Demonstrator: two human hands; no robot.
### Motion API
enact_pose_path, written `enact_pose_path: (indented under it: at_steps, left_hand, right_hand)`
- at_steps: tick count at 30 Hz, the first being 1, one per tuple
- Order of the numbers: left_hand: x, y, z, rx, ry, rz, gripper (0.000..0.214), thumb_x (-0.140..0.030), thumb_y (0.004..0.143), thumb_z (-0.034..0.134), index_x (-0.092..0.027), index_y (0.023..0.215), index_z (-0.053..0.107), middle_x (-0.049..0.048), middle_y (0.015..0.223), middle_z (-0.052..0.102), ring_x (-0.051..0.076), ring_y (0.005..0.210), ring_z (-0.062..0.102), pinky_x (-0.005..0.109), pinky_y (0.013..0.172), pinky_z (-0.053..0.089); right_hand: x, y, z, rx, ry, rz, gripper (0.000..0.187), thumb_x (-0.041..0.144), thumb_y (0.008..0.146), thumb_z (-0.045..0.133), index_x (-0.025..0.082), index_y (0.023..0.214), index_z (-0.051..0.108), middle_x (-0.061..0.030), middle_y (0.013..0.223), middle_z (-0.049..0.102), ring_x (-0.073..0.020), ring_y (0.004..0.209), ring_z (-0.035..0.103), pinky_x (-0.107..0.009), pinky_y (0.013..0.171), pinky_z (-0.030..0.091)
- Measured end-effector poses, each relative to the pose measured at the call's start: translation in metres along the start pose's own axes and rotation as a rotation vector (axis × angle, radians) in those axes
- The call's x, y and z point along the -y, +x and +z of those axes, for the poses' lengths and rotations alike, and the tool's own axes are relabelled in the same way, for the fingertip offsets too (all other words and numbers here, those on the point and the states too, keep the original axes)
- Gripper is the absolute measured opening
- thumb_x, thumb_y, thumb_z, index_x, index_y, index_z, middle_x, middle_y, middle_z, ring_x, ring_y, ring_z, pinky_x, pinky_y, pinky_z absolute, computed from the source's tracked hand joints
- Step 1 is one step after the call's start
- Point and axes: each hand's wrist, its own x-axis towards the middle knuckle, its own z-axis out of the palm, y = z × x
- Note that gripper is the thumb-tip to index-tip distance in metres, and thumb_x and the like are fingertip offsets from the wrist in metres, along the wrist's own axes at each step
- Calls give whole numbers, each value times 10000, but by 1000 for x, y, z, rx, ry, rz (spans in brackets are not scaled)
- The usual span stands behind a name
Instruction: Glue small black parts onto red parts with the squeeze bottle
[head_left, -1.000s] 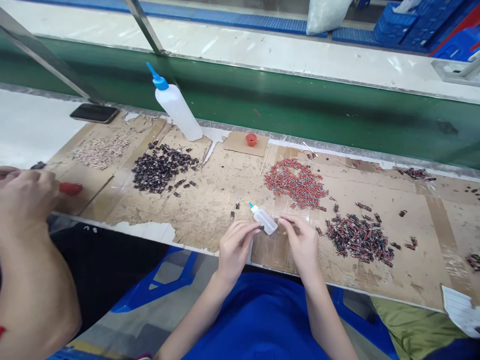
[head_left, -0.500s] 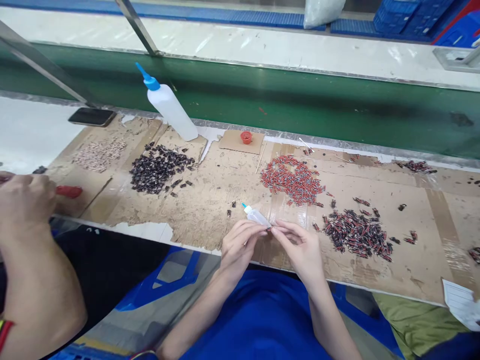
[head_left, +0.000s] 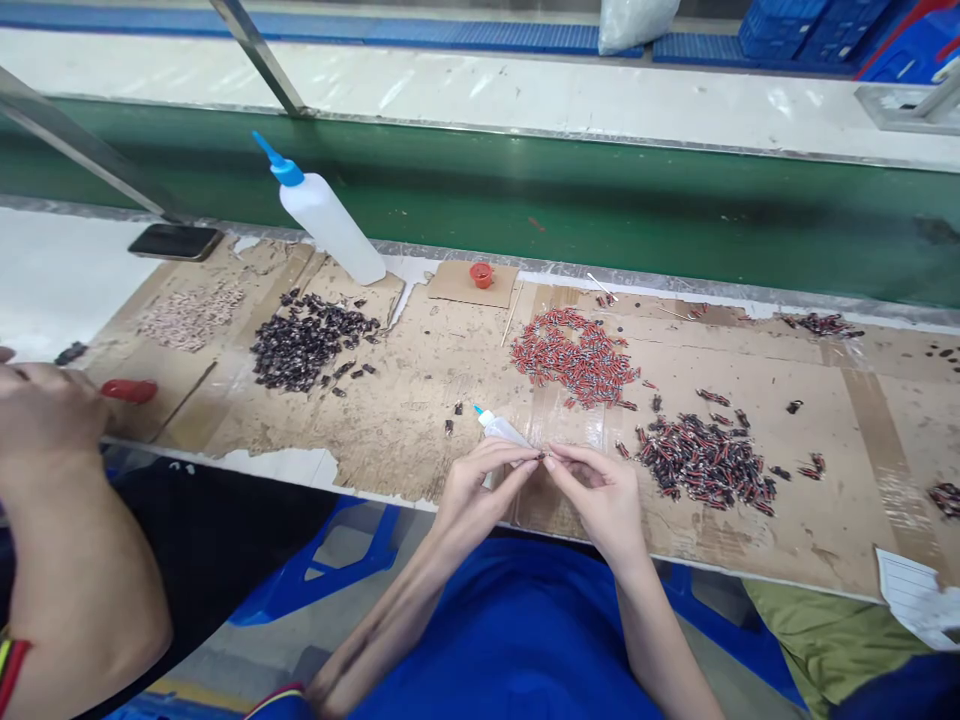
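My left hand [head_left: 484,478] and my right hand [head_left: 600,490] meet at the table's front edge, fingertips pinched on a small dark part [head_left: 541,456] between them. Its details are too small to make out. Just behind the fingers lies a small squeeze bottle [head_left: 504,428] with a blue tip, partly covered by my left hand. To the right is a heap of black-and-red parts [head_left: 705,460]; beyond my hands is a pile of small red parts [head_left: 574,357]. Two loose black pieces [head_left: 449,427] lie left of the bottle.
A big white squeeze bottle [head_left: 334,230] leans near a heap of black pieces [head_left: 307,340]. Pale bits [head_left: 193,315], a phone [head_left: 176,241], a red cap [head_left: 481,274] and a red object [head_left: 129,391] are about. A co-worker's arm [head_left: 67,520] is at left; a green belt [head_left: 480,215] runs behind.
The whole view has shifted slightly, so things on the table appear a little further left. My fingertips stay together on the small part, with the left fingers slightly re-posed.
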Motion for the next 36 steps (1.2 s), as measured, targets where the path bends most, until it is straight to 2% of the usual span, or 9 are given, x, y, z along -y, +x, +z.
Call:
enact_pose_path:
  at_steps: [13, 17, 20, 23, 27, 28, 30, 33, 36]
  left_hand:
    - [-13, -2, 0, 87, 52, -123, 107, -176, 824, 606, -185, 872, 701, 41, 837, 726, 168, 817, 673, 274, 770, 544]
    - [-10, -2, 7, 121, -10, -138, 103, -185, 840, 610, -184, 872, 707, 40, 832, 735, 164, 796, 682, 274, 766, 548]
    - [-9, -3, 17, 144, -41, -85, 112, -202, 860, 619, -186, 914, 716, 50, 865, 749, 172, 816, 691, 295, 791, 555]
    - [-10, -2, 17, 67, 31, 20, 215, -259, 841, 673, -189, 1044, 690, 72, 970, 741, 198, 903, 678, 338, 829, 549]
    - [0, 2, -12, -208, 273, 91, 192, -238, 864, 642, -201, 1049, 675, 67, 1001, 721, 212, 966, 632, 388, 883, 503]
    - [6, 2, -22, -281, 355, 74, 168, -232, 870, 630, -204, 1027, 680, 63, 977, 720, 217, 954, 622, 396, 878, 494]
    - [20, 0, -39, -372, 503, 7, 157, -269, 859, 640, -195, 988, 692, 79, 950, 715, 245, 925, 596, 418, 859, 475]
    - [44, -7, -53, -373, 639, -105, 199, -348, 829, 668, -204, 963, 704, 94, 933, 701, 286, 918, 556, 453, 845, 447]
    - [60, -13, -54, -353, 657, -104, 162, -339, 840, 647, -221, 930, 712, 88, 911, 684, 289, 914, 541, 449, 837, 442]
  right_hand:
    - [2, -6, -6, 60, -94, -113, 99, 188, 768, 696, 236, 813, 770, -39, 814, 751, -170, 755, 696, -289, 715, 576]
    - [5, -9, -12, 43, -127, -136, 109, 192, 780, 685, 245, 828, 767, -34, 821, 752, -165, 745, 696, -277, 691, 579]
    - [6, -12, -25, 15, -178, -119, 91, 233, 783, 693, 241, 834, 767, -42, 832, 755, -177, 759, 704, -294, 701, 584]
    - [8, -15, -46, -94, -279, -90, 104, 285, 777, 701, 222, 831, 764, -62, 866, 756, -205, 802, 712, -341, 755, 587]
    - [16, -12, -59, -437, -530, -145, 211, 343, 819, 641, 190, 914, 751, -114, 1018, 732, -249, 943, 690, -426, 846, 562]
    - [17, -11, -55, -479, -601, -190, 232, 349, 827, 630, 186, 945, 746, -125, 1065, 717, -258, 983, 675, -447, 876, 546]
    - [18, -7, -38, -440, -701, -293, 253, 357, 834, 628, 189, 989, 735, -131, 1090, 700, -263, 1006, 654, -465, 910, 522]
    - [10, 1, 4, -181, -731, -394, 290, 392, 824, 651, 203, 1034, 715, -118, 1013, 702, -257, 958, 642, -445, 899, 518]
    - [-7, 9, 38, -30, -787, -379, 371, 441, 767, 700, 197, 1046, 703, -131, 1026, 672, -291, 984, 601, -463, 876, 512]
